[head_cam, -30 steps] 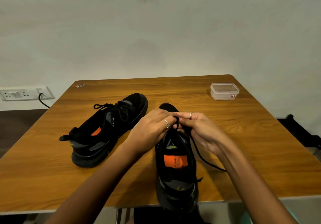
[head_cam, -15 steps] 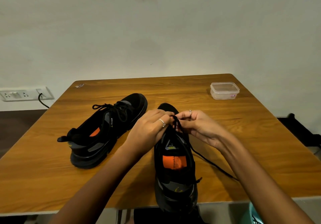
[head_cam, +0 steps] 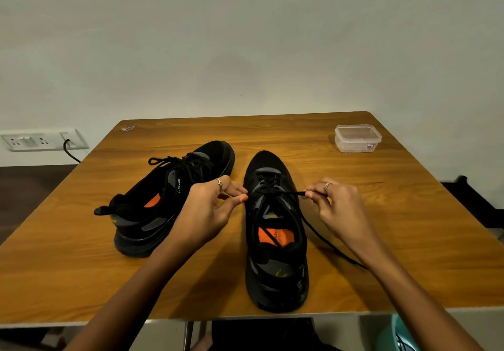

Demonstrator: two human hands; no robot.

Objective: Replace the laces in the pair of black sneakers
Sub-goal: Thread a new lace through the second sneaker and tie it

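Note:
Two black sneakers with orange insoles stand on the wooden table. The right sneaker points away from me at the middle front. Its black lace runs taut across the eyelets between my two hands. My left hand pinches the lace's left part at the shoe's left side. My right hand pinches the right part, and its loose end trails over the table to the right. The left sneaker lies angled to the left, laced, its bow loose on top.
A small clear plastic box sits at the table's back right. A wall socket with a plugged black cable is at the left. A scrap lies at the table's back left corner.
My hands were together over the right sneaker's eyelets; now they have drawn apart sideways, pulling the lace taut across the shoe. The trailing end shifted with the right hand.

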